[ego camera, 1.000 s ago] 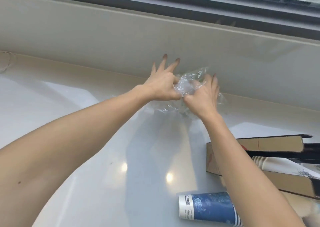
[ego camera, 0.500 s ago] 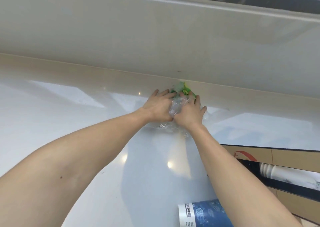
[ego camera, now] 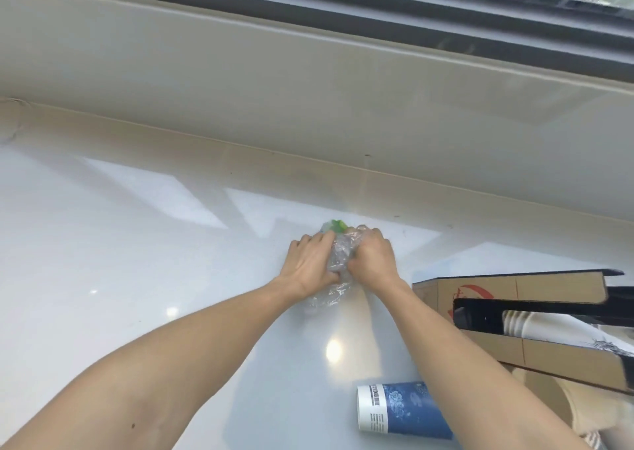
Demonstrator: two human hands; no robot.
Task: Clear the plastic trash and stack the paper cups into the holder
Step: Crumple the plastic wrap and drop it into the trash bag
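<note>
Both hands, left (ego camera: 310, 264) and right (ego camera: 372, 261), grip closed on the plastic (ego camera: 338, 254), balling it on the worktop (ego camera: 137, 278); next, bin it, then cups (ego camera: 404, 410)

Colours here: the crumpled clear plastic wrap (ego camera: 338, 259) is see-through with greyish glints, plus a bright green bit at its far end. The glossy tabletop (ego camera: 137, 261) is white with a pale blue sheen. The paper cup lying on its side (ego camera: 404, 410) is deep blue with a lighter blue floral pattern and a white band of black print. The long cardboard box (ego camera: 535, 312) is plain tan with black edges and a red mark. The white cups (ego camera: 549, 326) inside have black ink-like strokes. Wall ledge (ego camera: 308, 106) is beige.
</note>
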